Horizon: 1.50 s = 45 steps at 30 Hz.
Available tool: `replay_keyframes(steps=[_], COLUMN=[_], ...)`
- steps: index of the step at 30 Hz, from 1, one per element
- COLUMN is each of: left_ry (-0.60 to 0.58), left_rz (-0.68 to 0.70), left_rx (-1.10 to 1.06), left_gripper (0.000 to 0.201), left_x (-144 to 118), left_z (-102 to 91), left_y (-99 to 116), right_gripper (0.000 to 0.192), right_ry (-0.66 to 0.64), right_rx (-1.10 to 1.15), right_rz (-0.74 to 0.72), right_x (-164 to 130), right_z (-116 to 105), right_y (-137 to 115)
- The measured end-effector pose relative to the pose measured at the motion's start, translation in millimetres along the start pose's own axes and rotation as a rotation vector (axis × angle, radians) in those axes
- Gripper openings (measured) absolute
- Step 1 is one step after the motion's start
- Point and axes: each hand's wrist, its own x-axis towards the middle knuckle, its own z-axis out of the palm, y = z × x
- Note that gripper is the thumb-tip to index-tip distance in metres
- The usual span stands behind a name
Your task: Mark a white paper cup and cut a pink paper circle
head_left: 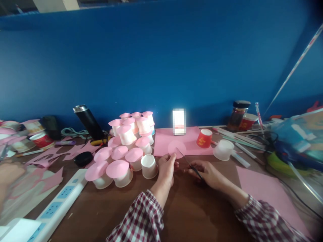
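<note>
My left hand [167, 168] pinches the near edge of a round pink paper disc [176, 148] held just above the brown table. My right hand [207, 172] grips small scissors [189, 163], whose thin blades point up and left into the disc. Both sleeves are plaid. Right beside my left hand stands an open white paper cup [149, 166]. Behind the disc lies a pink paper sheet [164, 141].
A cluster of white cups capped with pink discs [126, 148] fills the left centre. A red cup [204, 138], an upturned white cup [223, 150], a phone [179, 121], a black flask [88, 122], a power strip [60, 200], pens and pink scraps surround. Another person's blurred hand [8, 174] is at the left edge.
</note>
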Motion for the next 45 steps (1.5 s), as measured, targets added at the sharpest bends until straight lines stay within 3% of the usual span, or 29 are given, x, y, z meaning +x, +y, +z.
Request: replay_keyframes(steps=[14, 19, 22, 25, 27, 32, 45], left_ry=[0.027, 0.038, 0.046, 0.033, 0.017, -0.024, -0.066], left_rz=[0.022, 0.065, 0.07, 0.077, 0.081, 0.102, 0.169], left_rx=[-0.029, -0.033, -0.028, -0.011, 0.004, 0.054, 0.151], left_gripper=[0.031, 0.028, 0.03, 0.033, 0.033, 0.031, 0.032], left_x=[-1.4, 0.1, 0.0, -1.1, -2.3, -4.9, -5.0], left_z=[-0.8, -2.7, -3.0, -2.5, -2.1, -2.2, -4.6], left_y=[4.5, 6.0, 8.0, 8.9, 8.7, 7.6, 4.0], right_gripper=[0.039, 0.033, 0.029, 0.027, 0.025, 0.015, 0.016], right_ry=[-0.075, 0.003, 0.155, 0.366, 0.43, 0.44, 0.4], right_rx=[-0.13, -0.2, -0.256, -0.538, -0.736, -0.813, -0.811], right_rz=[-0.025, -0.097, -0.173, -0.17, -0.118, -0.132, -0.262], right_x=[0.3, 2.5, 5.2, 5.2, 3.7, 0.0, 1.3], right_z=[-10.7, -23.9, -28.5, -28.2, -26.6, -23.4, -19.9], right_y=[-0.3, 1.8, 8.0, 12.6, 14.0, 12.6, 17.7])
